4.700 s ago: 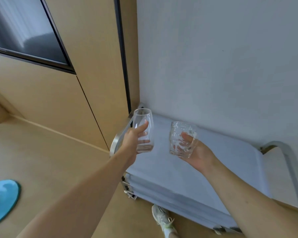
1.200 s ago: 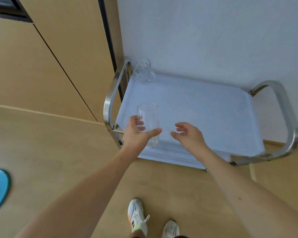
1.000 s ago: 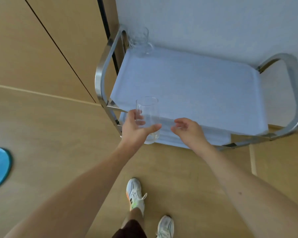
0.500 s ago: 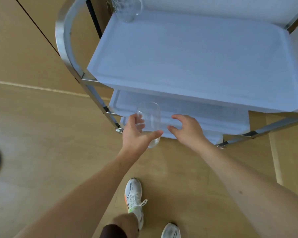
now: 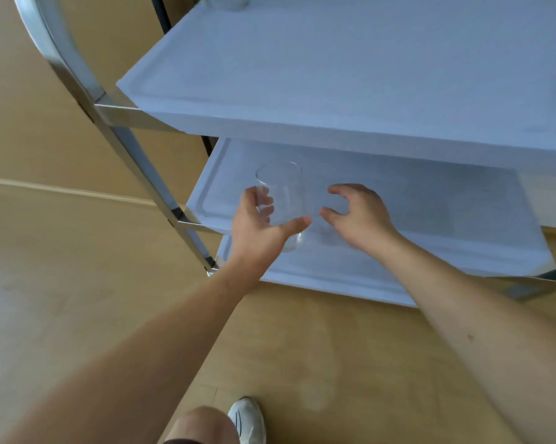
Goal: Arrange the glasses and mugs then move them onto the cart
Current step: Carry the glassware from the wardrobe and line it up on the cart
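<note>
The glass (image 5: 283, 200) is clear, smooth and glossy. Around it, the cart (image 5: 350, 72) has matt, pale blue-white plastic-looking shelves, and its frame (image 5: 78, 81) to the left is polished, reflective metal. Below the cart, the floor (image 5: 62, 267) looks like smooth, light wood with a dull sheen.

We see our left hand (image 5: 257, 229) gripping a clear glass (image 5: 283, 200) upright in front of the cart's middle shelf (image 5: 430, 193), while our right hand (image 5: 360, 216) hovers just beside it, fingers (image 5: 337, 189) loosely curled; another glass (image 5: 227, 1) stands at the top shelf's (image 5: 334, 68) far corner
</note>
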Tool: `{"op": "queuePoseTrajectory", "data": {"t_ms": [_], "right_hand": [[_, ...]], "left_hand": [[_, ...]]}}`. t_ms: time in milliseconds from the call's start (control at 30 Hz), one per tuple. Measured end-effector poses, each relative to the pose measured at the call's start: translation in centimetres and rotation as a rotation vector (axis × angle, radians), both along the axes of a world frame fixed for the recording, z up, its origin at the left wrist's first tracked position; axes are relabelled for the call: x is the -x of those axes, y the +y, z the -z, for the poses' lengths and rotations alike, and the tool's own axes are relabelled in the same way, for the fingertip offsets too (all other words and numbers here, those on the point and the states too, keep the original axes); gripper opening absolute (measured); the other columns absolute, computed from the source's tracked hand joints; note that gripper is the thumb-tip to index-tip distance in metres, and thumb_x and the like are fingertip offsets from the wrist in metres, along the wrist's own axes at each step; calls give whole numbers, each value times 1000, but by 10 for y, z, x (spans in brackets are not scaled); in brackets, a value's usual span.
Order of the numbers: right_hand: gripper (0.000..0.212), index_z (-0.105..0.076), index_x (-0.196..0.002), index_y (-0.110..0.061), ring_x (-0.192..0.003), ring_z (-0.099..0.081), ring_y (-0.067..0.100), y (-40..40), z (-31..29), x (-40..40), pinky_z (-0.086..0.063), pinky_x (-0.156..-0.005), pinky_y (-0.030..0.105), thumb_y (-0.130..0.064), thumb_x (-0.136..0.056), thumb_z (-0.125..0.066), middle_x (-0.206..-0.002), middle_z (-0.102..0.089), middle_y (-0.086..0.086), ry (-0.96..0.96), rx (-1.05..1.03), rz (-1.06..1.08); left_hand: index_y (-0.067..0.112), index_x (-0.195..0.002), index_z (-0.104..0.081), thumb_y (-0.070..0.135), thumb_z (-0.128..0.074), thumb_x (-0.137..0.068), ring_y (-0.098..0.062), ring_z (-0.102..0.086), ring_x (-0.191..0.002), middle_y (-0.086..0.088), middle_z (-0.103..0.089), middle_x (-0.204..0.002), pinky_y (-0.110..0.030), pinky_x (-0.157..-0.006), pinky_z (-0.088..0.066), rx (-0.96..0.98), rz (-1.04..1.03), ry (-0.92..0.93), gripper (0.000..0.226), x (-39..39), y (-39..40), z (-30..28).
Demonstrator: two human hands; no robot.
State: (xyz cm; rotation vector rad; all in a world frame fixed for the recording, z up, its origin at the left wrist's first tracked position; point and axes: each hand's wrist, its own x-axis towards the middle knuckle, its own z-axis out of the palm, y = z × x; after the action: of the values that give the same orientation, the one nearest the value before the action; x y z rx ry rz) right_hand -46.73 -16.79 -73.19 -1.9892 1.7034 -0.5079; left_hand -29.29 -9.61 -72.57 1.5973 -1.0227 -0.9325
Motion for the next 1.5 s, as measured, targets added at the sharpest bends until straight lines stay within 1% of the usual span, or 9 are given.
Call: {"op": "queuePoseTrajectory", "data": {"t_ms": [167,467,767,967,1100,1233,1333,1433,1500], "right_hand": [[50,-61,-134,-21,-134,-48,26,-17,20,-11,-38,-111,33,-41,-89,-70,-142,-57,3,-6,105,-10],[52,-59,-136,-25,-135,-47,21,-31,27,-35,-36,-108,30,-41,-89,-71,-144,-54,-2,-36,193,-64],[93,-47,-145,-25,-130,-51,16,-26,42,-65,-38,-100,23,-50,-66,-89,-139,-56,-5,-250,106,-117],[89,-43,-146,-21,-125,-52,19,-37,49,-91,-40,-91,24,-40,-72,-87,-126,-57,-7,-388,108,-33],[87,-50,-139,-23,-121,-56,19,-52,53,-99,-44,-103,35,-44,-66,-91,-118,-59,-8,-404,117,-4],[87,-53,-137,-20,-121,-57,18,-76,61,-111,-45,-103,35,-44,-64,-93,-124,-63,-3,-403,165,33],[84,-56,-132,-15,-117,-60,21,-94,66,-121,-47,-99,34,-46,-64,-93,-121,-65,1,-383,220,44],[82,-57,-130,-13,-115,-60,23,-112,69,-131,-47,-98,33,-46,-64,-92,-120,-65,4,-389,257,40],[83,-57,-131,-14,-116,-60,21,-124,70,-136,-47,-98,31,-47,-64,-92,-122,-65,4,-390,258,40]], "left_hand": [[24,-124,-49,39,-93,-55,-7,-61,-113,7,-58,-119,-24,-93,-50,130,2,-12,83,-13,-23,18],[22,-126,-49,38,-96,-61,-11,-60,-116,6,-57,-121,-38,-99,-54,198,-33,-93,82,-41,-54,40],[24,-128,-47,38,-96,-64,-10,-58,-120,7,-56,-123,-33,-97,-52,210,-37,-125,82,-43,-78,44],[22,-134,-44,50,-93,-64,-11,-54,-128,7,-55,-129,-32,-104,-46,215,16,-176,90,-48,-89,47],[30,-136,-44,74,-59,-75,-12,-48,-130,11,-53,-136,-34,-107,-38,223,62,-300,77,-77,-84,48],[23,-144,-41,46,-43,-103,-21,-41,-134,0,-45,-149,-35,-97,-33,103,-29,-648,47,-115,-92,60],[18,-147,-43,40,-46,-104,-24,-36,-140,-5,-44,-152,-37,-110,-32,32,94,-910,49,-125,-113,68],[16,-137,-53,39,-47,-101,-24,-41,-134,-4,-53,-145,-37,-107,-37,16,175,-1064,43,-128,-136,72],[20,-116,-57,44,-41,-101,-23,-48,-122,-1,-60,-128,-38,-101,-39,-20,173,-1119,32,-129,-143,77]]}}
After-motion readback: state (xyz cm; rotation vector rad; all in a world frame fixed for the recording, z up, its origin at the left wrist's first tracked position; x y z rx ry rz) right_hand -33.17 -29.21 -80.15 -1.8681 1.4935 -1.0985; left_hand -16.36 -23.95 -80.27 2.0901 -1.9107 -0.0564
